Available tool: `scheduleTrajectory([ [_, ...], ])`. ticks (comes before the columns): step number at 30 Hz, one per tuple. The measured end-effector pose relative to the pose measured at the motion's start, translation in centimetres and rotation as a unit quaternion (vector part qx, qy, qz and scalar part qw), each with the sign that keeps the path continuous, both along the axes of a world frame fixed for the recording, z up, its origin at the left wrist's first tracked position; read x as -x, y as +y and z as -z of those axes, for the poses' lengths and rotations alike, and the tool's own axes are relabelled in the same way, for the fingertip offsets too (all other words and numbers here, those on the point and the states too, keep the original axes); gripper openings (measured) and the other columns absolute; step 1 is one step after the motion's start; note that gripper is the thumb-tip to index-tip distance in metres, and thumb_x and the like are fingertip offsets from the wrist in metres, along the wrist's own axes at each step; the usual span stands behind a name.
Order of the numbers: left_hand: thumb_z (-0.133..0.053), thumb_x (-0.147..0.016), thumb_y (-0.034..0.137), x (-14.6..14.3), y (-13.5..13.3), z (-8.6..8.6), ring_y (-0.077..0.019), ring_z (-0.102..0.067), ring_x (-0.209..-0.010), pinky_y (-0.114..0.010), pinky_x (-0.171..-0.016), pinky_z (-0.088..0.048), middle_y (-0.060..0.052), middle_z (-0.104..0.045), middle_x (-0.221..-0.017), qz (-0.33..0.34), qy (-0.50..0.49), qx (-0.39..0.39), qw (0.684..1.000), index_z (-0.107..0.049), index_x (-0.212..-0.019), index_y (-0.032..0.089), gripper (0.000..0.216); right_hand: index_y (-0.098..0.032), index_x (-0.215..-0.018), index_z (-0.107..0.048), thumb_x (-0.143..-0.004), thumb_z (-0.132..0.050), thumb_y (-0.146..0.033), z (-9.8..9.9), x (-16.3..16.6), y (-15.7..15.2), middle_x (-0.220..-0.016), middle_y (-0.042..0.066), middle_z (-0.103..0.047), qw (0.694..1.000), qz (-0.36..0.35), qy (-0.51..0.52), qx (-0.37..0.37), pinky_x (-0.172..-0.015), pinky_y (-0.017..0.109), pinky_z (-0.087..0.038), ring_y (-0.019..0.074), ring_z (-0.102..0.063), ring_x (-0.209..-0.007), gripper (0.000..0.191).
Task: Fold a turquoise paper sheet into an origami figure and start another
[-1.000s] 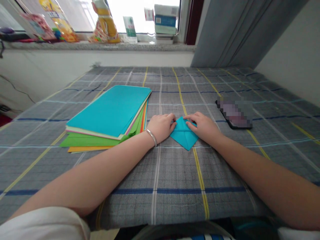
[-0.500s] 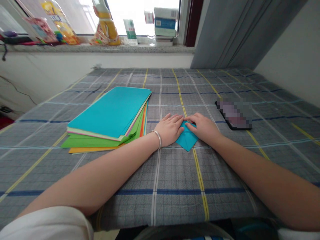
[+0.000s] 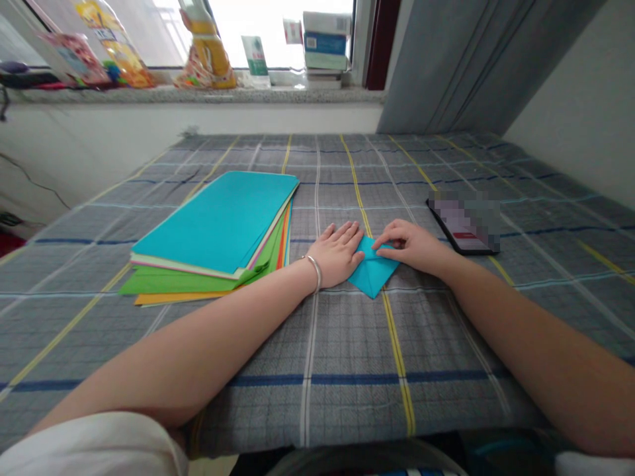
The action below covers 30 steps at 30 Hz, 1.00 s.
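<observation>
A small folded piece of blue paper [image 3: 373,276] lies on the checked cloth with one corner pointing toward me and crease lines on its face. My left hand [image 3: 338,254], a silver bangle [image 3: 313,272] at its wrist, is spread flat over the paper's left edge. On the upper right part of the paper rest the fingertips of my right hand [image 3: 409,246], thumb and forefinger slightly apart. The paper's left side is hidden under my left hand.
To the left lies a stack of coloured paper sheets [image 3: 213,221], blue on top. A phone [image 3: 461,228] is at the right. Bottles, packets and boxes [image 3: 325,43] line the windowsill [image 3: 198,96] behind the checked cloth [image 3: 268,410].
My right hand has shifted right and its fingers have drawn back from the paper's top corner, so more of the blue paper shows. My left hand stays flat in place.
</observation>
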State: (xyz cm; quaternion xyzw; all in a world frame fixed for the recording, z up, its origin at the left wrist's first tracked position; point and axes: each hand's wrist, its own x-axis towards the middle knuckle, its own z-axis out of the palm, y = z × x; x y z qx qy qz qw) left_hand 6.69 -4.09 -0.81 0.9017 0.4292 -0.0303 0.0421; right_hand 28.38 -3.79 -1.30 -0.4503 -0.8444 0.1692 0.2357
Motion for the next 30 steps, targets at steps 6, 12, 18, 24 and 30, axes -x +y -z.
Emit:
scheduleTrajectory([
  [6,-0.024,-0.103,0.038,0.0,-0.1,0.2,-0.024,-0.012,-0.152,-0.046,-0.123,-0.011,-0.011,-0.015,-0.163,0.005,-0.001,-0.015,1.0,-0.022,-0.155,0.011,0.059,-0.033,-0.097,-0.078,-0.092,-0.057,-0.03,-0.5,0.1,-1.0,-0.094,0.004,-0.07,0.98,-0.1,-0.115,-0.127,-0.086,0.037,-0.044,0.0205,-0.056,-0.091,0.022],
  [12,-0.027,-0.102,0.04,0.0,0.0,0.3,-0.0242,-0.013,-0.152,-0.048,-0.123,-0.011,-0.01,-0.014,-0.163,0.004,0.006,-0.019,1.0,-0.021,-0.155,0.011,0.061,-0.033,-0.105,-0.076,-0.092,-0.054,-0.022,-1.9,0.9,-2.0,-0.1,0.005,-0.072,0.952,-0.135,-0.215,-0.17,-0.083,0.037,-0.043,0.0213,-0.059,-0.092,0.028],
  [18,-0.027,-0.102,0.04,-0.1,0.0,0.2,-0.0246,-0.012,-0.152,-0.049,-0.122,-0.012,-0.01,-0.014,-0.163,0.001,0.013,-0.012,1.0,-0.02,-0.155,0.011,0.061,-0.03,-0.099,-0.077,-0.088,-0.06,-0.02,-3.0,0.6,-2.7,-0.106,0.005,-0.073,0.932,-0.12,-0.3,-0.163,-0.074,0.035,-0.043,0.0227,-0.062,-0.091,0.023],
  [24,-0.027,-0.102,0.039,-0.1,0.0,0.1,-0.0241,-0.012,-0.152,-0.048,-0.122,-0.012,-0.01,-0.015,-0.163,0.005,0.011,-0.014,1.0,-0.021,-0.155,0.012,0.06,-0.031,-0.098,-0.078,-0.089,-0.06,-0.018,-3.4,-0.9,-3.1,-0.119,0.002,-0.072,0.94,-0.078,-0.307,-0.131,-0.074,0.036,-0.046,0.0268,-0.065,-0.102,0.024],
  [30,-0.028,-0.101,0.039,0.0,0.0,0.0,-0.0242,-0.013,-0.152,-0.048,-0.122,-0.013,-0.011,-0.016,-0.163,0.004,0.007,-0.011,1.0,-0.021,-0.155,0.013,0.06,-0.033,-0.089,-0.08,-0.082,-0.063,-0.019,-3.1,-2.5,-2.8,-0.106,0.0,-0.076,0.959,-0.051,-0.262,-0.095,-0.075,0.037,-0.049,0.0262,-0.068,-0.097,0.023],
])
